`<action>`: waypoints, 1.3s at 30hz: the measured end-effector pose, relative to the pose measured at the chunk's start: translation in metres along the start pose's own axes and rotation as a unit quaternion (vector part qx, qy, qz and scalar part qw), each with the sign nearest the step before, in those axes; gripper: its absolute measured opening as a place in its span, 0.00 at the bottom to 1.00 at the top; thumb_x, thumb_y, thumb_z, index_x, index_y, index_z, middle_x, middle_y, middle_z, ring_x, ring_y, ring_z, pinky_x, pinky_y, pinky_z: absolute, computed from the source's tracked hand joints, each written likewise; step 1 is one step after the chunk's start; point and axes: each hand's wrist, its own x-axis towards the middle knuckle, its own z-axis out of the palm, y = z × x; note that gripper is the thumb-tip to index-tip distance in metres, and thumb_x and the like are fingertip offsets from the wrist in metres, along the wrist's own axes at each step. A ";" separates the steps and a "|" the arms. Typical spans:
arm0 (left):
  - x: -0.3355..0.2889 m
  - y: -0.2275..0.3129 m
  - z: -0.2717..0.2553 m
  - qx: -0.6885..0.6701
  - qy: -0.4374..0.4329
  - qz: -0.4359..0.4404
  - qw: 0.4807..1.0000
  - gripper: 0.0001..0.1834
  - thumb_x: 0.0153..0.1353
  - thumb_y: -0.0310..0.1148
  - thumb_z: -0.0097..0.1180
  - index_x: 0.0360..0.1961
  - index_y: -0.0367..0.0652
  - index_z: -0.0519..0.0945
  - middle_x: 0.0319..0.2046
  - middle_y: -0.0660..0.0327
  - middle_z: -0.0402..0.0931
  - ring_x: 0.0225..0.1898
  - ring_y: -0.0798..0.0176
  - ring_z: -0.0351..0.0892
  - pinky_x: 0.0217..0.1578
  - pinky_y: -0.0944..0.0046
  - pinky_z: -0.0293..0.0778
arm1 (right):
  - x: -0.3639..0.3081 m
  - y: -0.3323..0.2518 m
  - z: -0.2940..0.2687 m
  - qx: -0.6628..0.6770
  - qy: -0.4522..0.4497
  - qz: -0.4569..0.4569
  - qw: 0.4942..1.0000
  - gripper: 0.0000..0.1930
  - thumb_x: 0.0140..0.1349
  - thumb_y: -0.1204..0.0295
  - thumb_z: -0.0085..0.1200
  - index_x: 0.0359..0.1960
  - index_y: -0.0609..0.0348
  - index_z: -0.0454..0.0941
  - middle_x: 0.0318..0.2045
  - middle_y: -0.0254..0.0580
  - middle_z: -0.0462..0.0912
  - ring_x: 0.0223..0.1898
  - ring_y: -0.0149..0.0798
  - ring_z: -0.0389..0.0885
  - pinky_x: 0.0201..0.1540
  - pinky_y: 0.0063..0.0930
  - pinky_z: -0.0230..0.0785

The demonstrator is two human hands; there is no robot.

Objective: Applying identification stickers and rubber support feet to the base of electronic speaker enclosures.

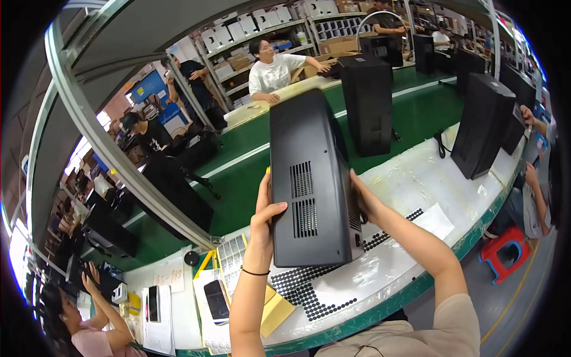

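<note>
Both my hands hold a tall black box-shaped casing (303,131) with two slotted vents, lifted and tilted above the near side of the bench. Along its left edge my left hand (262,223) is closed, its thumb lying on the front face. My right hand (370,199) supports the right side, and its fingers are partly hidden behind the casing. Underneath lies a white sheet (339,291) with rows of small round black pads (312,297). To the left are printed label sheets (232,253), a dark phone (216,299) and a yellow piece of card (278,315).
A similar black casing (367,107) stands upright on the green conveyor belt (250,163); another stands on the bench (483,125) at right. A metal post (113,137) rises at left. Co-workers sit or stand around the line. A red stool (505,253) is at right.
</note>
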 end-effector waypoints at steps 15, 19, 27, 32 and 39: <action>-0.032 -0.049 0.036 0.325 0.146 0.294 0.887 0.62 0.40 0.40 0.77 0.68 0.35 0.45 0.66 0.46 0.50 0.66 0.47 0.53 0.65 0.54 0.53 | 0.095 0.041 -0.025 -0.160 -0.057 -0.307 0.936 0.27 0.73 0.62 0.36 0.70 0.57 0.51 0.68 0.43 0.58 0.69 0.41 0.55 0.70 0.34 0.51; -0.049 -0.034 0.035 0.324 0.121 0.208 0.915 0.59 0.42 0.37 0.75 0.68 0.35 0.46 0.65 0.47 0.50 0.66 0.49 0.55 0.64 0.56 0.55 | 0.100 0.035 -0.042 0.081 -0.157 -0.308 0.935 0.27 0.73 0.62 0.36 0.70 0.57 0.51 0.68 0.45 0.57 0.69 0.42 0.55 0.69 0.34 0.51; -0.151 -0.021 -0.001 0.559 0.095 0.148 0.810 0.23 0.55 0.25 0.60 0.53 0.36 0.72 0.49 0.49 0.73 0.54 0.45 0.69 0.59 0.54 0.62 | 0.049 0.008 -0.084 0.023 0.171 -0.025 0.985 0.20 0.71 0.52 0.42 0.31 0.54 0.74 0.31 0.31 0.78 0.37 0.31 0.75 0.51 0.24 0.61; -0.205 -0.067 0.007 0.618 -0.040 -0.014 0.785 0.16 0.54 0.24 0.57 0.46 0.37 0.76 0.45 0.54 0.74 0.51 0.49 0.70 0.54 0.54 0.66 | -0.012 0.028 -0.110 -0.384 0.131 -0.238 0.882 0.12 0.66 0.65 0.53 0.31 0.62 0.72 0.29 0.38 0.77 0.35 0.34 0.74 0.47 0.24 0.65; -0.215 -0.092 0.021 0.687 0.012 0.017 0.727 0.18 0.54 0.24 0.56 0.47 0.33 0.75 0.48 0.52 0.73 0.51 0.50 0.71 0.54 0.55 0.67 | -0.127 0.034 -0.036 -0.435 0.136 -0.294 0.840 0.03 0.60 0.81 0.54 0.35 0.65 0.74 0.33 0.43 0.79 0.39 0.37 0.78 0.47 0.27 0.68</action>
